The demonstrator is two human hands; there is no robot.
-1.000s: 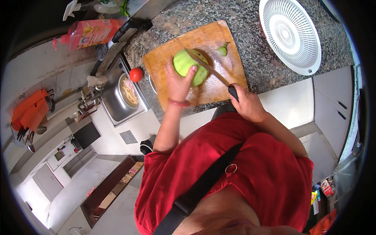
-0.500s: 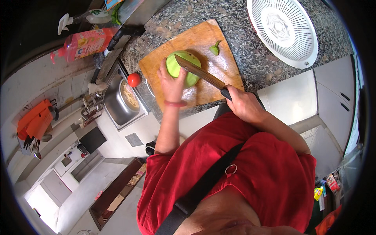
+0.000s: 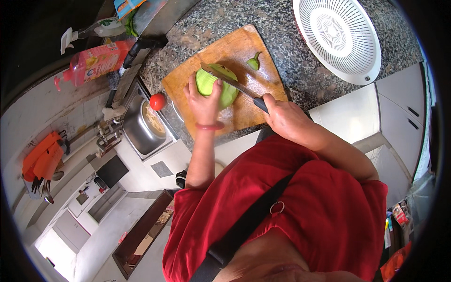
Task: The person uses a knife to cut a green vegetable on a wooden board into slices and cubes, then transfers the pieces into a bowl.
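Note:
A round, pale green vegetable (image 3: 227, 96), its kind unclear, sits on a wooden cutting board (image 3: 263, 87). My left hand (image 3: 203, 104), with a pinkish-red bangle at the wrist, curls round its near left side, thumb toward the top. In my right hand (image 3: 287, 117) is the black handle of a kitchen knife (image 3: 237, 85). The blade lies across the top of the vegetable, its tip pointing to the far left. Faint parallel lines show on the vegetable's left face. A green stem end (image 3: 254, 62) lies on the board, far right of the vegetable.
A white colander (image 3: 336, 37) stands on the speckled stone counter (image 3: 188, 40) at the far right. Left of the board are a tomato (image 3: 157, 101) and a steel sink (image 3: 135, 123) with a bowl of pale strips (image 3: 153, 120). A pink pump bottle (image 3: 96, 63) stands beyond.
The knife blade has tilted and shifted slightly left over the vegetable, its tip now past the far left edge. My left hand keeps its hold. The whole view has shifted slightly.

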